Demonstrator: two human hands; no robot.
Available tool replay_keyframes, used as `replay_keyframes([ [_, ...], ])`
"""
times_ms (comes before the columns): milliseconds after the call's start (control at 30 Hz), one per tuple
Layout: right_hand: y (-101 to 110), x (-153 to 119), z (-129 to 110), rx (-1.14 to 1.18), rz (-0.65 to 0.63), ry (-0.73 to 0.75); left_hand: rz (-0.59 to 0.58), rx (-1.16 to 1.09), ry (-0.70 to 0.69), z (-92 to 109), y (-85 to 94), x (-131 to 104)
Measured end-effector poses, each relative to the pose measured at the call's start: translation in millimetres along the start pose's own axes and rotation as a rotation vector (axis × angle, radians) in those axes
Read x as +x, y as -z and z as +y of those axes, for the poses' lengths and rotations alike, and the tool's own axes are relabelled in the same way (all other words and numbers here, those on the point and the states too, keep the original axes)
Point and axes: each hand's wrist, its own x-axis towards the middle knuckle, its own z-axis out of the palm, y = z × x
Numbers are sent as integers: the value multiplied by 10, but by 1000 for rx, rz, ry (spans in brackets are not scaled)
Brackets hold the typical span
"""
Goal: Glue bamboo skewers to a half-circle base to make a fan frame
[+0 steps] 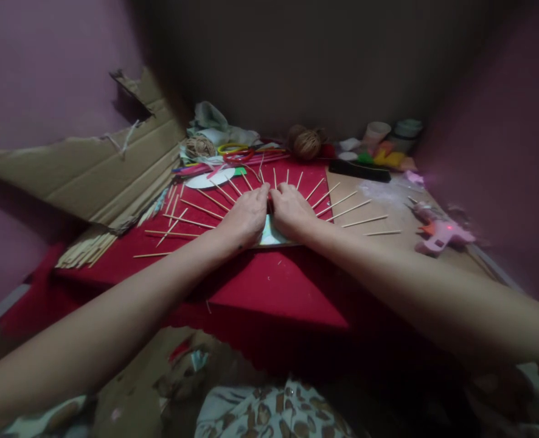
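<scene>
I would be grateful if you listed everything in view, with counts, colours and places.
Thin sticks: over ten, pale wood, fanned around the hands
Pale base: one, whitish, between the wrists
Flat sticks: many, pale, far left
Cardboard: one sheet, tan, left
White oval: one, behind the fan's left
Twine balls: two, brown and straw-coloured, at the back
Black bar: one, back right
Glue gun: one, pink, right
Cup: one, pale, back right
Cloth: one, red, covering the table
Small craft items: uncounted, mixed colours, at the back
Left hand: one, centre
Right hand: one, beside it
</scene>
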Motion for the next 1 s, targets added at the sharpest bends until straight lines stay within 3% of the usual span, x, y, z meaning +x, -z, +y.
replay_keyframes([
  [167,-53,-32,27,-26,51,35,14,3,-19,1,-25,-30],
  [500,-101,1,61,-19,5,112,-24,150,12,30,5,-67],
  [733,66,89,-35,-54,-86,-31,-94,143,101,-56,171,55],
  [1000,-93,213,-54,-71,-4,-15,-84,139,172,2,-12,145],
])
